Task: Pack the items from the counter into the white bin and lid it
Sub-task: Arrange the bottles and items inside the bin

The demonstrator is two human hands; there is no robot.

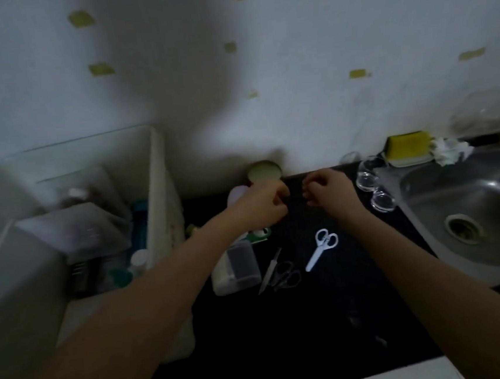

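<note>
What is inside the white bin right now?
The white bin holds clear plastic containers, a white-capped bottle and something teal. Whatever sits beneath them is covered and too dim to tell.

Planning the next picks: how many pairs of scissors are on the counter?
2. White scissors lie mid-counter below the right hand; dark scissors lie just left of them, beside the clear box. Others may be hidden under the arms.

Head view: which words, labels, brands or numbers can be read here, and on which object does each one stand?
None can be read.
The green and white packet under the left forearm may carry print, but it is blurred.
The white scissors and the clear plastic box show no text.
</note>
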